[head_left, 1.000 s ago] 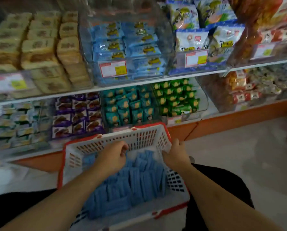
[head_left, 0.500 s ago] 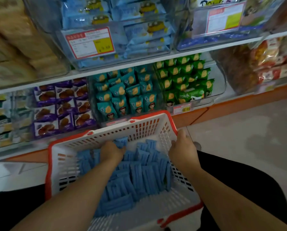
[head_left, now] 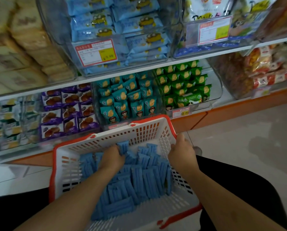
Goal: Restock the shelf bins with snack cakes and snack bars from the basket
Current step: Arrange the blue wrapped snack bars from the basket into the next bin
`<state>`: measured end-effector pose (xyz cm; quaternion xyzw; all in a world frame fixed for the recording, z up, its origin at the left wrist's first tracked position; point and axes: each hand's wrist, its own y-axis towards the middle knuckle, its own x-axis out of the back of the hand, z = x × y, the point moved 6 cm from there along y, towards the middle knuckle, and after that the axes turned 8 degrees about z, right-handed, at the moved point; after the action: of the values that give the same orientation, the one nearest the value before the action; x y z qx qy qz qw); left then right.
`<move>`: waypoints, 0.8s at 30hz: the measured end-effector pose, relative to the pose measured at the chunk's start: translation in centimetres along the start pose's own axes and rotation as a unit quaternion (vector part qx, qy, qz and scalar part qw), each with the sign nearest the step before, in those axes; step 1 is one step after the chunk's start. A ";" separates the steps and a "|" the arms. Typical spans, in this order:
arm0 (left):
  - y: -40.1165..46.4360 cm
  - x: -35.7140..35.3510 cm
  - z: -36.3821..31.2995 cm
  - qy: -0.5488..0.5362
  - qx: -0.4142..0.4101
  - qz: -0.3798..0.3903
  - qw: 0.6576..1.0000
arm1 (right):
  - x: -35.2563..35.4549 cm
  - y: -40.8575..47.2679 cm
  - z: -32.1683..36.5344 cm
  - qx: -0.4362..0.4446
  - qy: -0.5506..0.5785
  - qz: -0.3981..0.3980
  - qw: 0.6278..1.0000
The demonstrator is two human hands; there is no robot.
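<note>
L hand (head_left: 112,157) down in basket (head_left: 59,165), fingers curled round blue snack bars (head_left: 139,179). R hand (head_left: 182,152) grips basket rim. Bars prob. light, slick-wrapped, crushable; take several by long sides. Matching blue bin (head_left: 122,40) on upper shelf.

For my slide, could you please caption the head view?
Left hand grasping blue snack bars in a white basket, right hand gripping its rim, below stocked shelf bins.
</note>
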<state>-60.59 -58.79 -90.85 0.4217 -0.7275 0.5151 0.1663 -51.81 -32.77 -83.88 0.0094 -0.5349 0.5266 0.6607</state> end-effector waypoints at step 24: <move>-3.0 2.4 -4.4 0.038 -0.119 0.036 0.992 | 0.1 0.1 0.4 -0.004 -0.021 -0.013 1.000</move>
<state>-60.52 -56.25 -85.59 0.3529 -0.7913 0.4462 0.2241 -52.16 -32.89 -83.71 0.0243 -0.5504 0.5157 0.6561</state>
